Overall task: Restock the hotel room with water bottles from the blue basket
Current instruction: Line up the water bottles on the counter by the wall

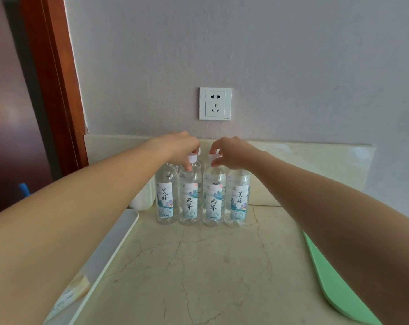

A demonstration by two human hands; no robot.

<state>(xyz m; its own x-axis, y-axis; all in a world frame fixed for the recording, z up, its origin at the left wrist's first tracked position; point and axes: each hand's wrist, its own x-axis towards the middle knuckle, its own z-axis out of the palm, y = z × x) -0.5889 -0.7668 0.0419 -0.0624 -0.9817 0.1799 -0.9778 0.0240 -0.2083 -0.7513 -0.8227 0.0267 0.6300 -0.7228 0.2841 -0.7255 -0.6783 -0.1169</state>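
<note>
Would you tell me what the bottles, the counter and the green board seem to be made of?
Bottles: clear glossy plastic, probably; see-through walls, white screw caps. Counter: polished marble-like stone, beige with dark veins and sheen. Green board: smooth matte plastic, apparently; uniform colour, rounded edge.

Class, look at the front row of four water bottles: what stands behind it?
One more white cap peeks out by the left hand; its bottle is covered by the row. A white container shows behind and left of the leftmost bottle. Any others are hidden.

Four water bottles (189, 198) in front, two hands (177, 146), one wall socket (215, 103)
</note>
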